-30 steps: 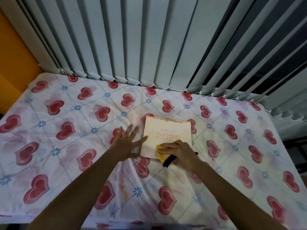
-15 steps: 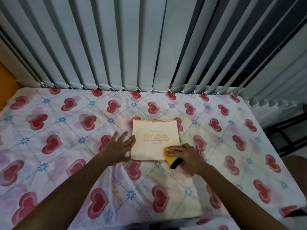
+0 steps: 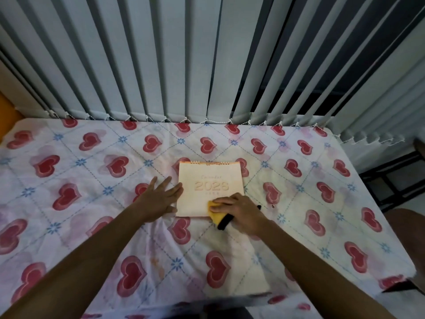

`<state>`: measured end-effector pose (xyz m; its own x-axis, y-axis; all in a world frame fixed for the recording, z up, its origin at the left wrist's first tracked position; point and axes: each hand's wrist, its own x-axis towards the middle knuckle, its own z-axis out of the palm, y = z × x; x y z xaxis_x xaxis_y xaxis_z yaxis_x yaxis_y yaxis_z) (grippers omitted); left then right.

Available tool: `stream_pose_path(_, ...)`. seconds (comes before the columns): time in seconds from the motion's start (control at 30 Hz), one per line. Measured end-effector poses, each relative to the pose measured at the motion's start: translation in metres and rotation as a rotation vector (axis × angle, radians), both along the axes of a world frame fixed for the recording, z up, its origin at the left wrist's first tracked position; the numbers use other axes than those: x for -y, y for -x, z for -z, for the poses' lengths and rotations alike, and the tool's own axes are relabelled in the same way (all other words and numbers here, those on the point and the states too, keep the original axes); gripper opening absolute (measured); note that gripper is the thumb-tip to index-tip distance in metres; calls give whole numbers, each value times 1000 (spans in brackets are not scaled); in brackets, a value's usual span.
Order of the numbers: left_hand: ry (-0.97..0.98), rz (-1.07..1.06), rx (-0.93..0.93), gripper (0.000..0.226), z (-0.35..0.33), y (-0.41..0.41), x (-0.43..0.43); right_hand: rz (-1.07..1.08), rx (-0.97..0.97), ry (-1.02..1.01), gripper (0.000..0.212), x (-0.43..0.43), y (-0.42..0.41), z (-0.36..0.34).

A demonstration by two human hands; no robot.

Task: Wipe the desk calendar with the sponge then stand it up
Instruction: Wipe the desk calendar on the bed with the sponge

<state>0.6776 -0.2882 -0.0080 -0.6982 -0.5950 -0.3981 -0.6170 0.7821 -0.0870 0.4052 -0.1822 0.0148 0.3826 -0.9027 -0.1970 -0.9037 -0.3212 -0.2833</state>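
A pale desk calendar (image 3: pixel 208 180) marked 2026 lies flat on the heart-patterned cloth, its spiral binding at the far edge. My right hand (image 3: pixel 241 209) presses a yellow sponge (image 3: pixel 216 214) with a black underside onto the calendar's near right corner. My left hand (image 3: pixel 157 198) rests flat on the cloth, fingers spread, its fingertips touching the calendar's left edge.
The cloth-covered table (image 3: pixel 92 226) reaches to grey vertical blinds (image 3: pixel 184 65) along the back. A dark metal frame (image 3: pixel 391 180) stands off the table's right edge, and a brown rounded object (image 3: pixel 407 229) sits lower right.
The sponge and my right hand have slid rightward along the calendar's near edge to its right corner. The head camera has shifted, so the scene sits differently in frame. My left hand stays put.
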Motion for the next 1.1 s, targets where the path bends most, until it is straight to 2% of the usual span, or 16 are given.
stream_pose_path(0.13, 78, -33, -68, 54, -6, 7, -3, 127, -52, -62, 64, -22, 55, -2)
stream_pose_path(0.23, 160, -178, -189, 51, -10, 38, -12, 160, -40, -62, 65, -27, 61, -1)
stream_pose_path(0.37, -7, -339, -297, 79, 3, 89, -32, 186, -59, -43, 67, -29, 59, 1)
stream_pose_path(0.47, -39, -381, -375, 88, 16, 107, -45, 177, -68, -68, 67, -29, 61, 1)
stream_pose_path(0.7, -27, -403, -347, 94, 30, 113, -47, 279, -112, -85, 66, 37, 59, -1)
stream_pose_path(0.77, -18, -404, -353, 92, 28, 114, -47, 346, -131, -69, 62, 66, 56, -3)
stream_pose_path(0.87, -1, -410, -327, 91, 26, 114, -46, 506, -45, -87, 50, 101, 50, -4)
stream_pose_path(0.9, 11, -410, -323, 91, 27, 114, -46, 510, -83, -72, 51, 107, 47, -4)
stream_pose_path(0.97, 33, -408, -325, 91, 29, 115, -49, 476, -166, -33, 54, 106, 42, -3)
stream_pose_path(1.1, 26, -424, -315, 90, 27, 116, -52, 424, -170, -43, 65, 64, 34, -2)
